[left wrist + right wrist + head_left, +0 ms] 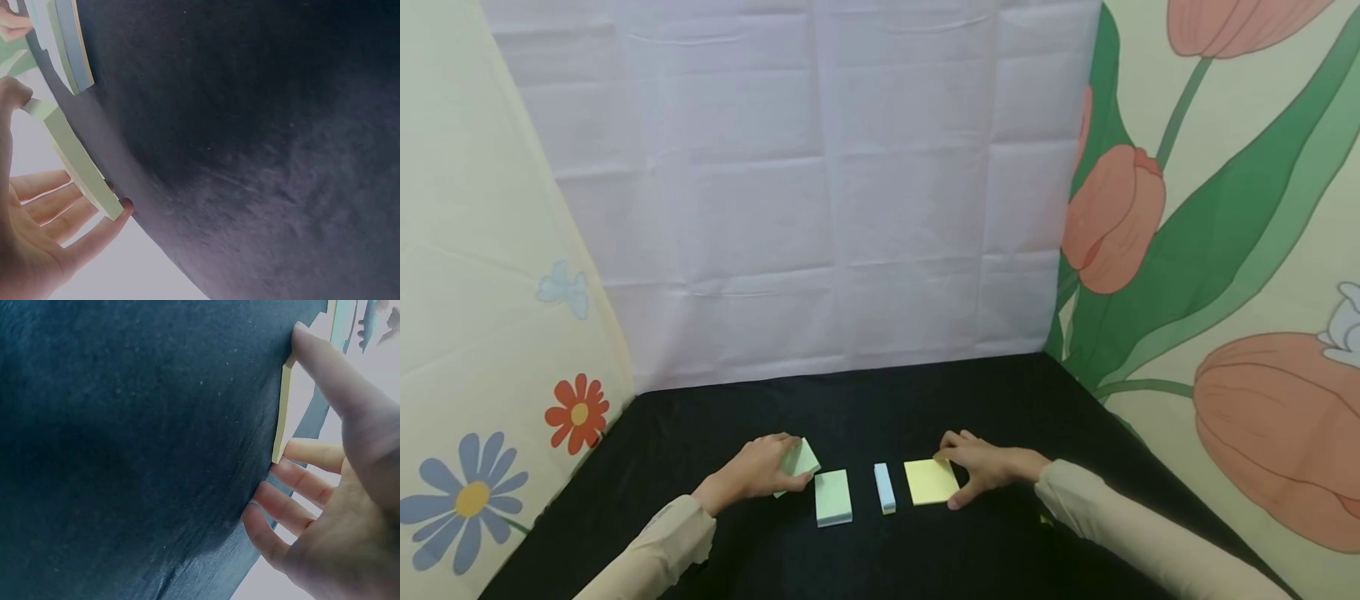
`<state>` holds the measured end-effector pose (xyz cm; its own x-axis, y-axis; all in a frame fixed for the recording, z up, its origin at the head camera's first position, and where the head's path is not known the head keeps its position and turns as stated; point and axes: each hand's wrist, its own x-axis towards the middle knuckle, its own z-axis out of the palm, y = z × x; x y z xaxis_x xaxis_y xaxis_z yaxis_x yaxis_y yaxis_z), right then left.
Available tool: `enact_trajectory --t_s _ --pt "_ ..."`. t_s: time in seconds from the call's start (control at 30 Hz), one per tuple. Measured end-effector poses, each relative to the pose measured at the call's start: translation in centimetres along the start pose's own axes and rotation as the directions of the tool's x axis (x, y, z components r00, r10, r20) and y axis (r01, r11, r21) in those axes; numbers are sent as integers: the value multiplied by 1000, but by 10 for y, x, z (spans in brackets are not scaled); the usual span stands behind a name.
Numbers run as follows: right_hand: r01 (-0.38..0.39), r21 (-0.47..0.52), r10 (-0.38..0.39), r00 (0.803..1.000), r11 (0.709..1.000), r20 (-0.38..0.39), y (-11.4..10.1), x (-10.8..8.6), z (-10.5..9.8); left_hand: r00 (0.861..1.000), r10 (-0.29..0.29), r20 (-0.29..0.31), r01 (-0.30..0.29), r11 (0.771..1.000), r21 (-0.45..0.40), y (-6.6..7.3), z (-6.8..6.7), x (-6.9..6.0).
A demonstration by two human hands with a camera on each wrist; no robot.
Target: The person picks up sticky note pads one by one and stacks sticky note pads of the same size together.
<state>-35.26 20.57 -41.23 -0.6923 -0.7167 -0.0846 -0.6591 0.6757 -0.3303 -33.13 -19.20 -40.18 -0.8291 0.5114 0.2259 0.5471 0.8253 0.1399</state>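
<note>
My left hand (pixel 763 467) holds a pale green sticky note pad (pixel 801 457) by its edges, thumb on one side and fingers on the other. The left wrist view shows this pad (pixel 81 162) tilted. Just right of it lies a stack of pads (pixel 832 496), pale green on top with a bluish layer below. A narrow light blue pad (pixel 883 486), with yellow under it, sits farther right. At the yellow square sticky note pad (pixel 928 482), my right hand (pixel 988 467) spans the right edge, thumb at the near corner and index finger at the far corner.
A black cloth (pixel 880 408) covers the table. Behind it hangs a creased white sheet (pixel 835 208), with flower-printed curtains (pixel 475 250) on both sides. A small yellowish thing (pixel 1046 520) shows under my right sleeve, too dark to make out.
</note>
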Motion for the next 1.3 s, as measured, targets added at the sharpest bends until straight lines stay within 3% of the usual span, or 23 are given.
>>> enact_trajectory --t_s 0.6,1.3 --pt "-16 -10 16 1000 1000 10 -1 0 0 999 17 31 -16 1000 -26 14 2 16" --pt "-23 -13 23 1000 1000 -17 -3 -2 0 994 108 30 -108 994 -16 32 5 31"
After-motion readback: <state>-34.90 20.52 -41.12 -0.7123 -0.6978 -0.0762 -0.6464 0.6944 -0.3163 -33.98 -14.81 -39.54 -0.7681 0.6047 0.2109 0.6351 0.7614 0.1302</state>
